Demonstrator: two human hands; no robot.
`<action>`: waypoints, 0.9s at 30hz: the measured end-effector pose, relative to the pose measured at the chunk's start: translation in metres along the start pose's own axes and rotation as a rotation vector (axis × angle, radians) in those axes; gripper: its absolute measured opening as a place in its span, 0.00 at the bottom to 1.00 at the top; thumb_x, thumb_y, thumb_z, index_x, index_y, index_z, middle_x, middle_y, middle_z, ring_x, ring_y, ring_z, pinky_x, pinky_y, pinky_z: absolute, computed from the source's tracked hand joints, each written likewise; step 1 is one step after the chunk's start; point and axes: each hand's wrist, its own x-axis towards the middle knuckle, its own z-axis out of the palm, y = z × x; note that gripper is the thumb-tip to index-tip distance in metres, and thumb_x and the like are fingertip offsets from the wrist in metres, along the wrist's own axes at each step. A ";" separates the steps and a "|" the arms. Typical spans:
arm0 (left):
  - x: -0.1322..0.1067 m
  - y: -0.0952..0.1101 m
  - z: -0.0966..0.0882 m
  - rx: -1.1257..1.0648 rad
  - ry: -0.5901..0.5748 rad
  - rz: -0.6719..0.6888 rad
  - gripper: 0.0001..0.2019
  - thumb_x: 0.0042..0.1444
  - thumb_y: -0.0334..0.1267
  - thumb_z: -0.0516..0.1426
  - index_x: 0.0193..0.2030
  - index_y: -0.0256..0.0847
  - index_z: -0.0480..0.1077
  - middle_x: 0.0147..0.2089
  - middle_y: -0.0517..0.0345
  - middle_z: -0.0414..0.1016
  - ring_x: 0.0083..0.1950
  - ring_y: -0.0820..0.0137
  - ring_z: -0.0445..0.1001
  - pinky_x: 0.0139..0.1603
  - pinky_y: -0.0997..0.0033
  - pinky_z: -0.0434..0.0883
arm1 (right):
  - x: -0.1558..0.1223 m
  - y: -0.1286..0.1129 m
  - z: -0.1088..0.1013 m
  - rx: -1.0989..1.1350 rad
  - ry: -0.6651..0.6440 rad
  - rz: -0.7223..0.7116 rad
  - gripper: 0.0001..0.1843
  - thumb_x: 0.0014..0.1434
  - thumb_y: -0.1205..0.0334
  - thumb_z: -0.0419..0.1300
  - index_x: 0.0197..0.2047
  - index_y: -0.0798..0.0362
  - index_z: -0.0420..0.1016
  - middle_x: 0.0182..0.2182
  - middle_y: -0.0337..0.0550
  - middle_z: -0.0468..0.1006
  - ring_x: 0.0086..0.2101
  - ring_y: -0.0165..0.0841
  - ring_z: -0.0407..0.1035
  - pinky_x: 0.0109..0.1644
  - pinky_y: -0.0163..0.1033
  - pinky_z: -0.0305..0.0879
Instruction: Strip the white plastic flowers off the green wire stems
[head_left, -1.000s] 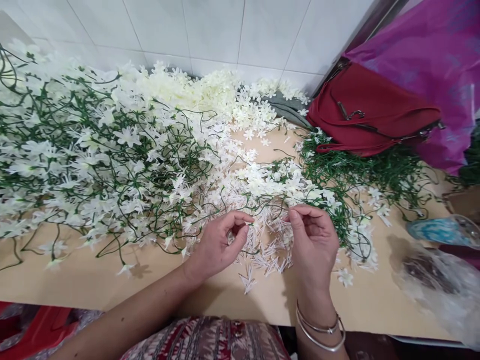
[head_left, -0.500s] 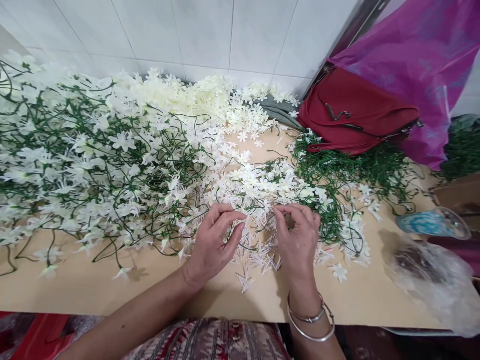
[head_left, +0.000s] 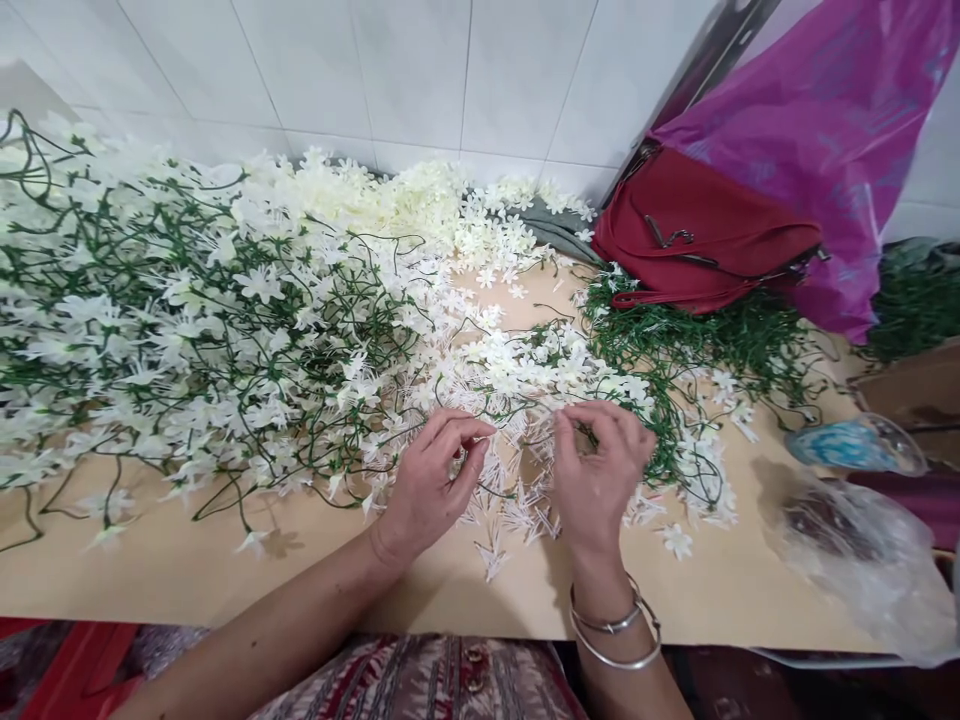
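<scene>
My left hand [head_left: 435, 485] is closed in a pinch over a scatter of small white flower pieces [head_left: 517, 510] on the tan table [head_left: 187, 560]. It seems to grip a thin green stem, though what it holds is hard to make out. My right hand [head_left: 600, 470] hovers just to the right, fingers curled and pinched on a tiny white piece I cannot name. A short green stem with white flowers [head_left: 525, 375] lies just beyond both hands.
A big heap of green stems with white flowers [head_left: 187, 310] covers the left half. Loose cream flowers [head_left: 420, 200] pile by the tiled wall. A red bag [head_left: 697, 240], purple plastic [head_left: 825, 130], bare green stems [head_left: 720, 340] and a clear plastic bag [head_left: 862, 550] sit right.
Both hands dropped slightly toward the white pieces and drew a little closer together; the right hand's fingers curled down over the pile. The view shifted a bit right.
</scene>
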 end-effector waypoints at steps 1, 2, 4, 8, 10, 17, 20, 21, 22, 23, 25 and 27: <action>0.000 0.000 0.000 -0.007 0.000 0.005 0.09 0.67 0.25 0.56 0.49 0.40 0.72 0.44 0.54 0.75 0.43 0.71 0.74 0.44 0.72 0.75 | 0.000 -0.002 -0.004 -0.006 0.073 0.005 0.04 0.64 0.59 0.65 0.38 0.50 0.77 0.42 0.45 0.78 0.48 0.44 0.72 0.58 0.57 0.57; 0.000 0.001 0.000 -0.016 -0.002 0.010 0.08 0.67 0.26 0.56 0.49 0.40 0.72 0.44 0.54 0.75 0.42 0.71 0.74 0.43 0.72 0.75 | 0.000 -0.005 -0.008 -0.009 0.120 0.006 0.04 0.64 0.60 0.65 0.38 0.50 0.77 0.44 0.47 0.78 0.49 0.45 0.71 0.60 0.59 0.57; 0.001 0.001 -0.001 -0.032 -0.018 0.011 0.08 0.68 0.28 0.57 0.51 0.40 0.72 0.45 0.53 0.76 0.40 0.72 0.75 0.43 0.71 0.76 | -0.001 -0.011 -0.014 0.021 0.115 -0.028 0.02 0.64 0.62 0.65 0.39 0.49 0.76 0.48 0.49 0.77 0.54 0.47 0.69 0.62 0.61 0.56; 0.002 0.001 -0.001 -0.065 -0.056 0.029 0.16 0.68 0.33 0.59 0.61 0.42 0.69 0.54 0.49 0.78 0.44 0.71 0.79 0.48 0.66 0.79 | -0.004 -0.023 -0.017 0.222 -0.186 -0.219 0.04 0.65 0.66 0.64 0.40 0.45 0.76 0.48 0.45 0.79 0.59 0.46 0.65 0.64 0.62 0.59; 0.002 0.000 -0.002 -0.081 -0.038 0.066 0.13 0.68 0.32 0.59 0.58 0.43 0.71 0.51 0.51 0.80 0.48 0.69 0.80 0.50 0.66 0.79 | -0.005 -0.025 -0.015 0.305 -0.307 -0.268 0.06 0.65 0.67 0.64 0.40 0.45 0.76 0.49 0.43 0.80 0.60 0.45 0.65 0.65 0.61 0.60; -0.003 -0.007 0.000 -0.192 0.101 -0.168 0.05 0.67 0.31 0.60 0.47 0.41 0.76 0.41 0.54 0.81 0.41 0.71 0.80 0.44 0.70 0.78 | -0.004 -0.008 -0.009 0.233 -0.065 0.007 0.04 0.67 0.63 0.62 0.44 0.47 0.78 0.44 0.46 0.80 0.51 0.42 0.72 0.59 0.55 0.66; -0.005 -0.009 0.000 -0.237 0.106 -0.242 0.04 0.66 0.32 0.60 0.46 0.41 0.77 0.41 0.54 0.81 0.41 0.70 0.80 0.43 0.70 0.77 | -0.003 0.000 -0.011 0.185 -0.025 0.083 0.03 0.66 0.62 0.62 0.42 0.50 0.79 0.42 0.47 0.80 0.48 0.42 0.73 0.56 0.52 0.67; -0.005 -0.009 0.000 -0.232 0.103 -0.241 0.04 0.66 0.32 0.61 0.45 0.41 0.77 0.40 0.54 0.81 0.40 0.71 0.79 0.42 0.71 0.76 | -0.002 0.001 -0.013 0.162 -0.055 0.077 0.03 0.66 0.62 0.62 0.41 0.49 0.79 0.42 0.47 0.80 0.48 0.42 0.72 0.55 0.51 0.67; -0.004 -0.009 0.000 -0.222 0.098 -0.237 0.04 0.65 0.32 0.61 0.44 0.41 0.77 0.39 0.55 0.81 0.39 0.71 0.79 0.41 0.71 0.76 | -0.001 0.001 -0.014 0.133 -0.103 0.057 0.03 0.66 0.62 0.62 0.41 0.49 0.79 0.42 0.46 0.80 0.47 0.42 0.72 0.54 0.51 0.67; -0.004 -0.008 -0.001 -0.209 0.092 -0.236 0.04 0.65 0.32 0.61 0.43 0.41 0.78 0.38 0.55 0.81 0.38 0.72 0.78 0.40 0.72 0.75 | 0.000 0.001 -0.015 0.098 -0.163 0.028 0.04 0.66 0.62 0.62 0.41 0.49 0.79 0.42 0.46 0.80 0.47 0.42 0.72 0.54 0.50 0.66; -0.003 -0.007 -0.001 -0.183 0.082 -0.236 0.03 0.64 0.32 0.62 0.42 0.41 0.77 0.37 0.56 0.81 0.37 0.72 0.78 0.39 0.72 0.75 | 0.004 0.000 -0.014 0.012 -0.284 -0.038 0.06 0.66 0.63 0.61 0.42 0.49 0.80 0.42 0.46 0.80 0.46 0.43 0.70 0.52 0.50 0.65; -0.002 -0.007 -0.002 -0.160 0.077 -0.215 0.03 0.64 0.31 0.62 0.42 0.41 0.77 0.37 0.57 0.81 0.36 0.73 0.78 0.39 0.72 0.75 | 0.009 0.001 -0.011 -0.090 -0.367 -0.090 0.10 0.66 0.66 0.58 0.46 0.49 0.80 0.43 0.48 0.80 0.44 0.44 0.68 0.51 0.51 0.64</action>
